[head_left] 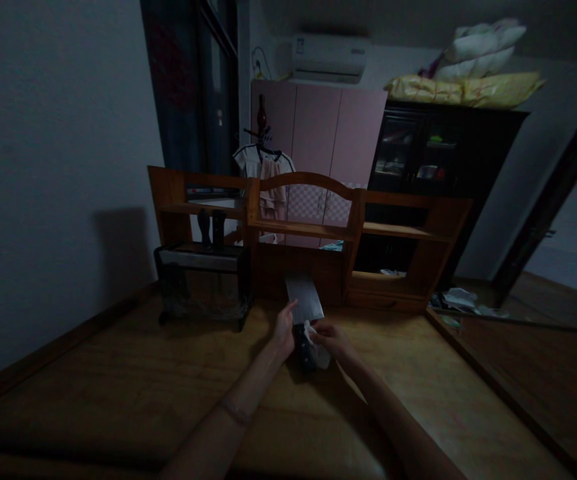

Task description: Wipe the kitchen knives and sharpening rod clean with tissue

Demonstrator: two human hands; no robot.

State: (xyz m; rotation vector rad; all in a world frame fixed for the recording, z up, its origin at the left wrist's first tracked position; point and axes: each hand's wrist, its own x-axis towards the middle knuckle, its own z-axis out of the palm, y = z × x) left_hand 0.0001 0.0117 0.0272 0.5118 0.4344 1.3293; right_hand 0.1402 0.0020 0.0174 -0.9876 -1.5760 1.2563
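Note:
A cleaver with a broad metal blade (304, 297) and a black handle (304, 350) is held over the wooden table, blade pointing away from me. My left hand (284, 331) grips it from the left, near where blade and handle meet, with one finger along the blade's edge. Pinched in my right hand (332, 339) is a crumpled white tissue (318, 345), which touches the upper part of the handle and hangs down beside it. The fingertips of both hands are partly hidden in the dim light.
A knife rack (198, 260) with two black handles sticking up stands at the left rear of the table (178, 400). Behind the cleaver runs a wooden shelf unit (301, 230). A wall (53, 167) borders the left side. Pink and dark cabinets stand farther back.

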